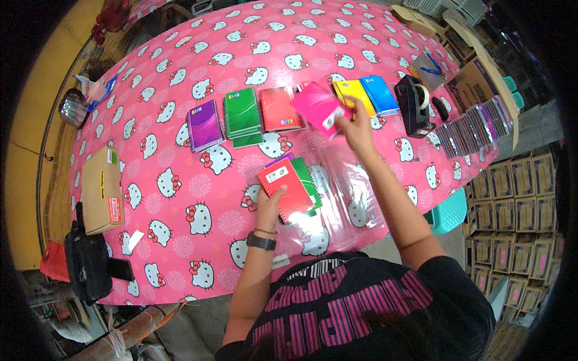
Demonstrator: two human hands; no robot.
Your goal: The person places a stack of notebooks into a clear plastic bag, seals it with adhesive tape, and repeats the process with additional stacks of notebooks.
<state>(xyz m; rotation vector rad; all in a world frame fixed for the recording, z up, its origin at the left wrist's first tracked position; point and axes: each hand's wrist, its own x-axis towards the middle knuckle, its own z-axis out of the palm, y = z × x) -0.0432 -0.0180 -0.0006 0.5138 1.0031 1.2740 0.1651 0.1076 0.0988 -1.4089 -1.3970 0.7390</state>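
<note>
My left hand grips a small stack of spiral notebooks near the table's front, its thumb on the red notebook on top. Edges of a green notebook and a purple one stick out beneath. Farther off, my right hand pinches a pink spiral notebook by its right side, tilted over the row. That row holds stacks of purple, green, red, yellow and blue notebooks. What lies under the pink one is mostly hidden.
Clear plastic sheets lie right of my left hand. A black tape dispenser and a row of packed dark items stand at the right. On the left are a cardboard box, a black bag and a phone.
</note>
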